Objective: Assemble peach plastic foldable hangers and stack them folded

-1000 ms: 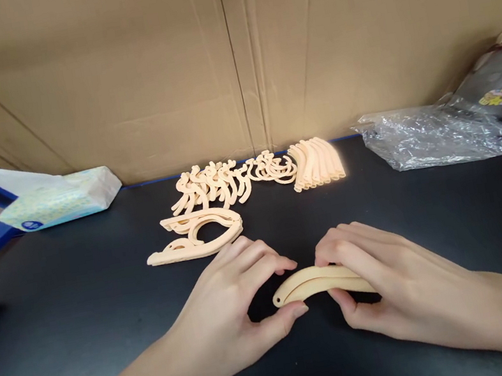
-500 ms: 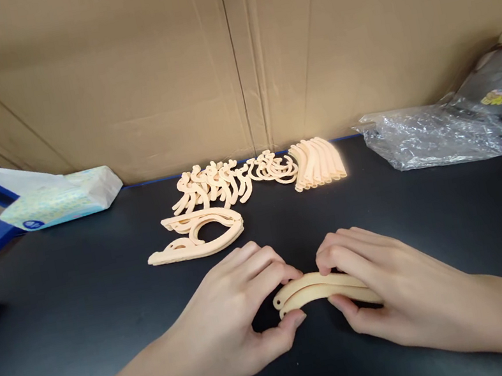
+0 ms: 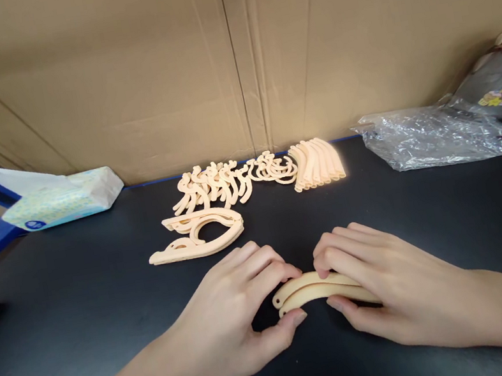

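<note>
Two cream plastic curved hanger arms (image 3: pixel 304 283) lie side by side on the black tabletop, one just behind the other. A small hole shows at the left end of the rear one. My left hand (image 3: pixel 235 317) is curled round their left ends, index finger behind and thumb in front. Farther right, my right hand (image 3: pixel 390 290) grips the pair between its fingers and thumb and hides their right ends. Beyond my left hand rest folded hangers (image 3: pixel 221 242), closed into a loop shape.
Along the back lie a heap of short curved pieces (image 3: pixel 212 185), several loose hooks (image 3: pixel 271 168) and a neat row of hanger arms (image 3: pixel 319 163). A tissue pack (image 3: pixel 68 197) stands back left, clear plastic bags (image 3: pixel 440 132) back right. Cardboard (image 3: pixel 138 72) walls the rear.
My right hand has shifted very slightly left along the hanger arms. My left hand and the parts at the back stay as they were.
</note>
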### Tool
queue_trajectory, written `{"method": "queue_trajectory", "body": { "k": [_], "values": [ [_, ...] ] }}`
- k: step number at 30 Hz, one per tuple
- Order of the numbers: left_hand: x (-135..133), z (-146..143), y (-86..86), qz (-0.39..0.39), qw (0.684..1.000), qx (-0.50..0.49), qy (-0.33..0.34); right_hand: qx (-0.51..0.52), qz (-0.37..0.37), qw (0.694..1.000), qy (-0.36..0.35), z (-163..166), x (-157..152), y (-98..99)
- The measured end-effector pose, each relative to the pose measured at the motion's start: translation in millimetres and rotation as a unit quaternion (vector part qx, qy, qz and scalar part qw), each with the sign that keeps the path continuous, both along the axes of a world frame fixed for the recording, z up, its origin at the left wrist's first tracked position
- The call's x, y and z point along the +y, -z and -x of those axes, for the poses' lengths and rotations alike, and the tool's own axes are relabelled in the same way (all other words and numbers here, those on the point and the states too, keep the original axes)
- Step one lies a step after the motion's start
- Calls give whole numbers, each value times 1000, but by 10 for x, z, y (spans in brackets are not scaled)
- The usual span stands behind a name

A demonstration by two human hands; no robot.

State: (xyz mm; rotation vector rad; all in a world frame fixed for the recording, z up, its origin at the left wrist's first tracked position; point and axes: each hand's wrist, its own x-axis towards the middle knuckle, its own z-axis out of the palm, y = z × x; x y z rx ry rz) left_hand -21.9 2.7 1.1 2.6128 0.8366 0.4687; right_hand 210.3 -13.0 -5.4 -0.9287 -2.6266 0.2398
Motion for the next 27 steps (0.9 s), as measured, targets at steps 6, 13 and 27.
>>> {"method": "queue_trajectory", "body": {
  "k": [6,13,27],
  "values": [
    [-1,13,14,-12,1000,-2,-2,3,19,1000,-4,-11,17,-34],
    [10,32,49,-23,999,-19,-15,26,61,997,35,-65,143,-136],
    [116,96,39,-84,993,-29,-72,-87,-189,973,100,-96,1311,-169]
  ]
}}
